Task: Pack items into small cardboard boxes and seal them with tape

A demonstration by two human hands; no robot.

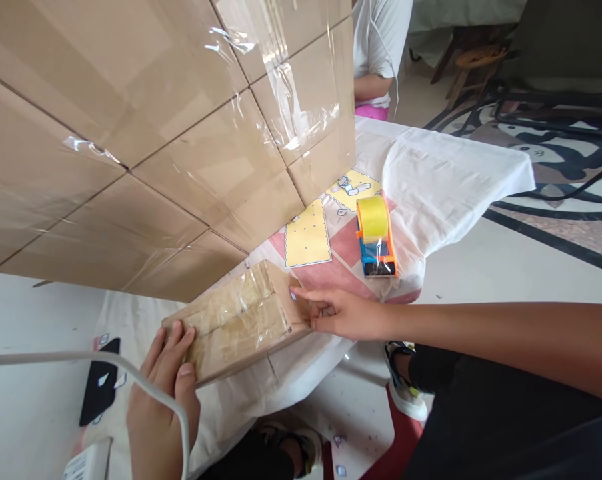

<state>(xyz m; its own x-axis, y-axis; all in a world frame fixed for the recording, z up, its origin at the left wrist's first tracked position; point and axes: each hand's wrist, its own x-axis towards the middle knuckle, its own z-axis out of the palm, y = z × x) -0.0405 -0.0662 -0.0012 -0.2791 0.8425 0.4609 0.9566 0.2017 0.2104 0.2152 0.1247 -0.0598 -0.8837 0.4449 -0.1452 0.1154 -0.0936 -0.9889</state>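
A narrow cardboard box [238,307], covered in clear tape, lies on the cloth-covered table. At its left end my left hand [165,390] holds it, fingers over the top and thumb near the front edge. My right hand [348,313] is at the box's right end, index finger stretched out and touching a small pale patch [293,293] on the end face. The other right fingers are curled close to the lower corner, with nothing visible in them. Beyond the right hand sits an orange and blue tape dispenser [378,250] with a yellowish roll.
Large taped cardboard boxes [181,153] form a wall at the back left. A white cable [131,373] crosses before my left hand. The white table cover [445,167] hangs over the right edge. Another person [381,47] is behind the boxes. A wooden stool [473,70] stands farther back.
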